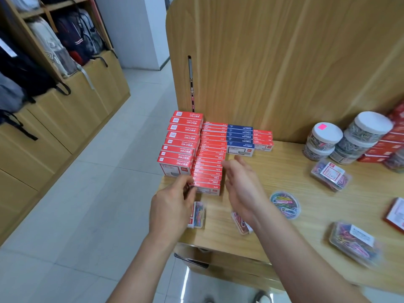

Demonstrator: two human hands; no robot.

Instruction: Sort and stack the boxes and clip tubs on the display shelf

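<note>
- The red boxes (181, 145) stand in stepped rows at the shelf's (273, 171) back left corner, the tallest row along the left edge.
- The blue boxes (240, 136) sit just to their right, against the back panel.
- The left hand (172, 204) has bent fingers against the front low end of the red rows; I cannot tell whether it grips.
- The right hand (242, 186) is open with straight fingers, beside the right face of the red rows.
- White-lidded round tubs (349, 138) are stacked near the back right.
- Clear clip boxes (330, 174) lie scattered toward the front edge.
</note>
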